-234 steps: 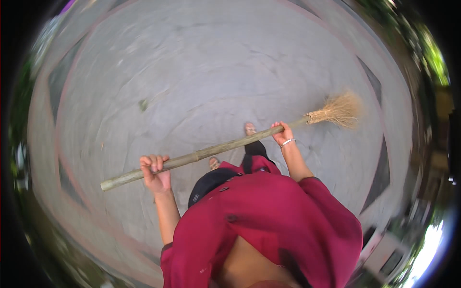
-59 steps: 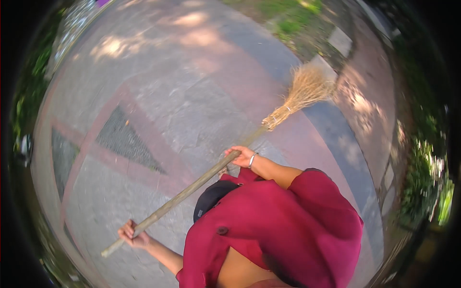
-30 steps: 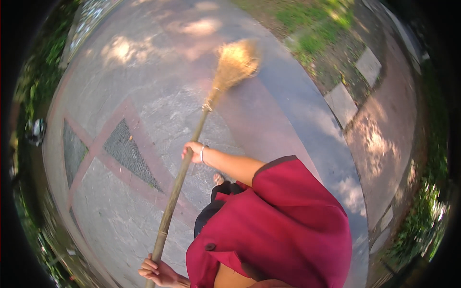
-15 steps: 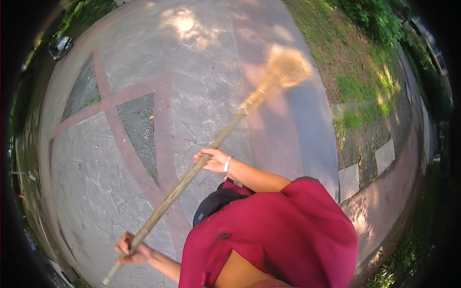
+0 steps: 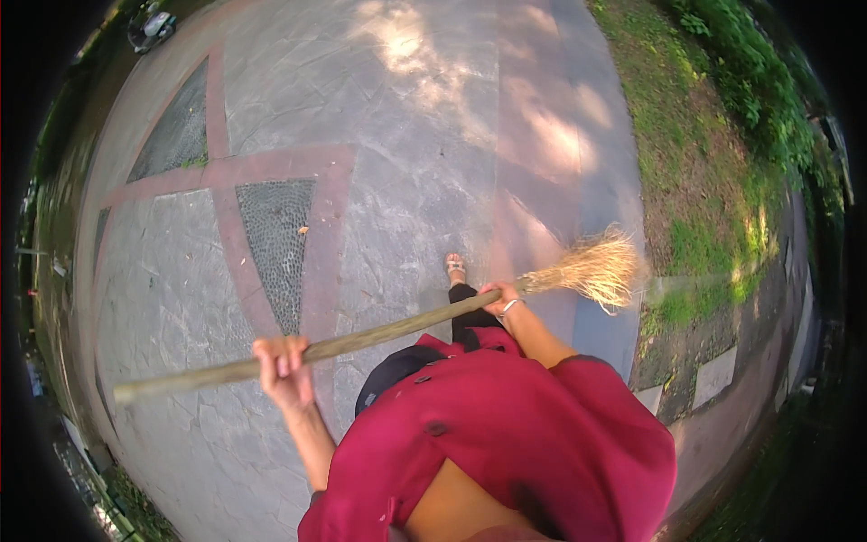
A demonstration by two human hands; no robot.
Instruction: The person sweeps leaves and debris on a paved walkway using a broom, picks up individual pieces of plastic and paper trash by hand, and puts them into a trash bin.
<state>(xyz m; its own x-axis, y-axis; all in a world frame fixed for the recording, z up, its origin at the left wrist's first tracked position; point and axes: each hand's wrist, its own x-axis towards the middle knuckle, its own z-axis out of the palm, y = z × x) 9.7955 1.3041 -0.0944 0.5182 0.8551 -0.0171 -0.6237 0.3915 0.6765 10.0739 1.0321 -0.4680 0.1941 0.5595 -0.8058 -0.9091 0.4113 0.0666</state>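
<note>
A long straw broom (image 5: 397, 332) slants across the front of my body. Its wooden handle ends at the left, and its pale bristles (image 5: 596, 269) fan out at the right over the paving strip near the grass. My left hand (image 5: 287, 369) grips the handle partway in from its free end, fingers curled over it. Close to where the bristles begin, my right hand (image 5: 502, 298) is closed round the handle, a pale band on its wrist. Whether the bristles touch the ground I cannot tell.
Grey stone paving (image 5: 406, 217) with reddish bands and dark pebbled triangles (image 5: 278, 239) spreads ahead. Grass and bare earth (image 5: 695, 208) border it on the right, with bushes beyond. My sandaled foot (image 5: 455, 266) stands just ahead. A parked scooter (image 5: 151, 29) is at the far left.
The bristle end has swung toward me and right, while the handle's free end rose at the left. Both hands moved with the broom; my right hand is nearer the bristles. A foot has come into view.
</note>
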